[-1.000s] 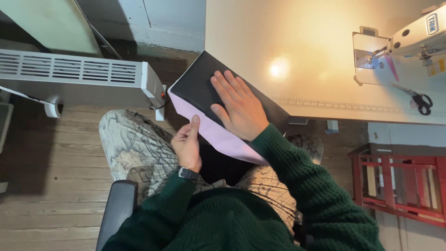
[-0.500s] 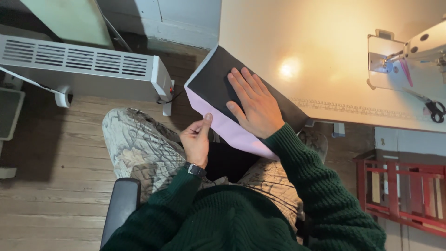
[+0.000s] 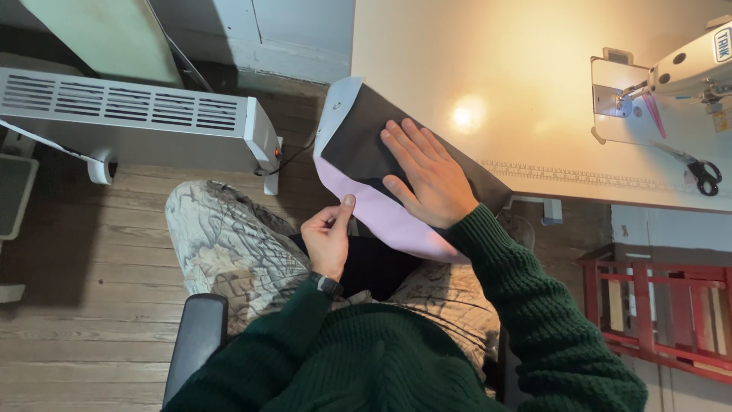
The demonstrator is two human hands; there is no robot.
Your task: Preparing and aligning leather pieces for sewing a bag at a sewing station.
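black fabric piece (image 3: pixel 366 145) with pale lilac underside, lying over the near-left corner of the cream counter (image 3: pixel 534 69), lower part hanging off toward the lap. right hand (image 3: pixel 427 175): flat, fingers spread wide, pressing on the fabric. left hand (image 3: pixel 329 238): thumb and fingers pinched on the lilac edge. sewing machine (image 3: pixel 679 76) and black-handled scissors (image 3: pixel 701 172) at far right of counter, well apart from the hands. white panel heater (image 3: pixel 137 114) on wooden floor, left.
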